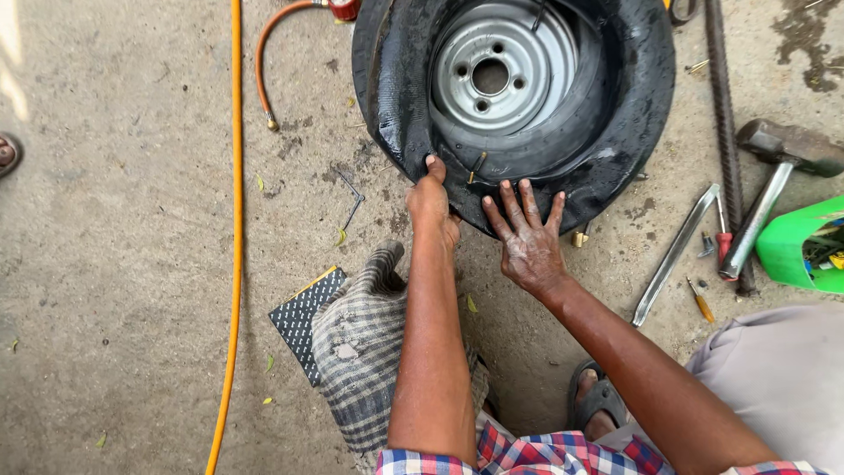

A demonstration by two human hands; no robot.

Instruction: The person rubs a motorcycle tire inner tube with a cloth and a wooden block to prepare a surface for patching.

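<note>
Head view: left hand (431, 204) gripped the tyre (615, 132) bead, right hand (526, 242) pressed flat, fingers spread; best worked near the valve stem (476, 167), off the rim (501, 70).

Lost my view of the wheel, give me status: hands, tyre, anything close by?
Left hand gripping tyre edge, thumb in. Right hand flat on sidewall, fingers spread. Tyre flat on ground around silver rim. Hammer, flat lever lying right, clear of the hands.
</note>
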